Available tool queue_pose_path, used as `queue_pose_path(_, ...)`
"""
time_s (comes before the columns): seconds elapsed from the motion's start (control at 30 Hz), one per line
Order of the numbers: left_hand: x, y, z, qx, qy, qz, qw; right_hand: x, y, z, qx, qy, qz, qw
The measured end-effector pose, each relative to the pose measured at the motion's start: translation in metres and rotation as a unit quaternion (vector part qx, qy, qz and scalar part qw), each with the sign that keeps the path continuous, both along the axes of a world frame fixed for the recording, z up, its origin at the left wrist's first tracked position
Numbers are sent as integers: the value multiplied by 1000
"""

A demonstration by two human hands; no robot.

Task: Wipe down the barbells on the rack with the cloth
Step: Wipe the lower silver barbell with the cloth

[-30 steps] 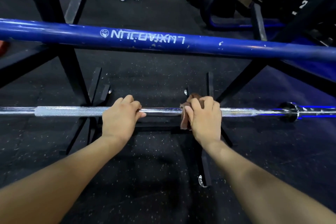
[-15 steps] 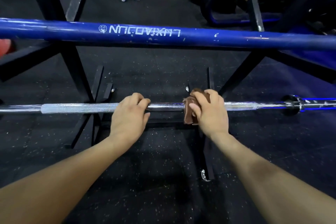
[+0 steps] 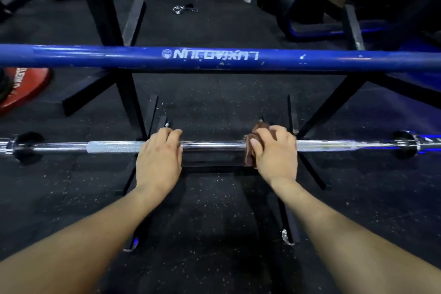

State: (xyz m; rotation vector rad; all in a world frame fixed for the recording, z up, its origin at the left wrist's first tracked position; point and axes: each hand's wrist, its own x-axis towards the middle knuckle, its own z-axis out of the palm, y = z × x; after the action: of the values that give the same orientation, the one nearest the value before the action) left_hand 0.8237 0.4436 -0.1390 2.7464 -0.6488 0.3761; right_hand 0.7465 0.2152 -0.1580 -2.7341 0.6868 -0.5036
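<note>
A chrome barbell (image 3: 214, 146) lies horizontally across the low black rack (image 3: 290, 112) in front of me. My left hand (image 3: 158, 160) rests on the bar left of centre, fingers curled over the top of it. My right hand (image 3: 274, 153) grips the bar right of centre through a brown cloth (image 3: 250, 150), which is bunched around the shaft and hangs a little below it. Above and farther back runs a thick blue bar (image 3: 214, 57) with white lettering.
Black rack uprights (image 3: 105, 31) and diagonal braces (image 3: 334, 100) stand behind the bars. A red weight plate (image 3: 21, 86) lies at the left, a spring collar (image 3: 183, 9) on the rubber floor beyond, and a blue-framed bench machine (image 3: 310, 7) at the back right.
The view has shifted so more of the barbell's left end and the red plate show. Both hands sit slightly farther right along the bar, with the cloth still wrapped under my right hand.
</note>
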Motion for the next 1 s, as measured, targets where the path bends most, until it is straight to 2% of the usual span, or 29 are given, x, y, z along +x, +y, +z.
queue_pose_path(0.07, 5, 15, -3, -3, 31, 34, 999, 9, 22, -1, -42, 4, 2, 999)
queue_pose_path(0.13, 8, 27, -5, 2, 46, 46, 998, 22, 47, 4, -80, -5, 59, 995)
queue_pose_path(0.33, 10, 35, -5, -31, 83, 48, 995, 72, 118, 26, -76, 141, 228, 960)
queue_pose_path(0.47, 9, 31, 0, -27, 79, 54, 995, 65, 101, 25, -137, 150, 287, 936)
queue_pose_path(0.57, 6, 19, 5, -22, 69, 28, 997, 39, 54, 19, -166, 139, 265, 940)
queue_pose_path(0.7, -2, -1, 8, -9, 55, -14, 998, 10, 5, 22, -160, 168, 215, 949)
queue_pose_path(1.0, -15, -62, 21, 22, 28, -85, 996, -23, -35, 41, -190, 237, 138, 943)
